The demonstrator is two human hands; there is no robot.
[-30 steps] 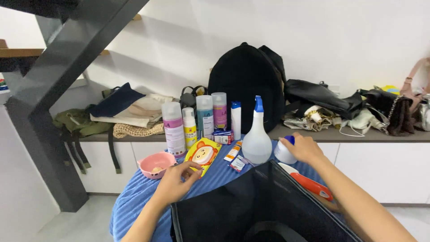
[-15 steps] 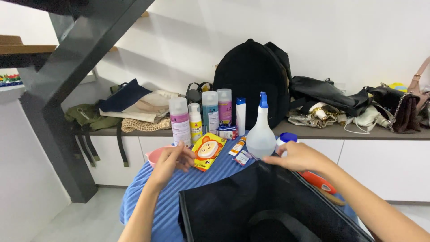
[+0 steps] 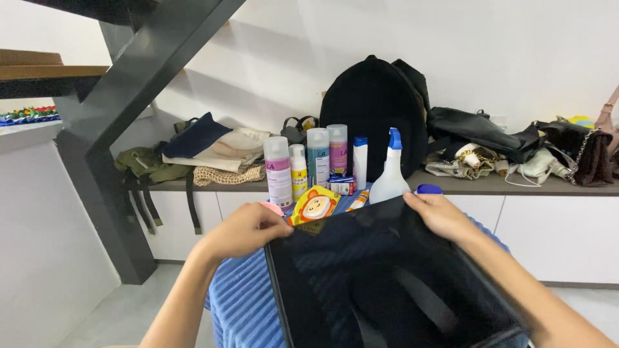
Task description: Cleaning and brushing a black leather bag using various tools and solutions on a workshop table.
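The left hand has its grip pinched narrow on the upper left rim of a large black fabric bag, fingers curled over the edge. The right hand holds the opposite part of the same rim, its grip closed on the cloth, so the bag's mouth is stretched between the two hands just below the camera. The bag rests on a surface covered in blue ribbed cloth, which shows at the bag's left side.

A second ago the left hand lay open on that cloth near a yellow cartoon-face packet, and the right hand was at a small blue-capped container; now both hands have come onto the bag, and its rim stands higher, hiding much of what lies behind it.

Just behind the rim stand a white spray bottle with a blue trigger, a tall white bottle with a pink band and a few more upright bottles close together. A pink rounded thing, probably the bowl seen earlier, peeks out beside the left hand, mostly covered. Further back, a long grey shelf along the white wall carries a black backpack, folded cloth and several handbags.
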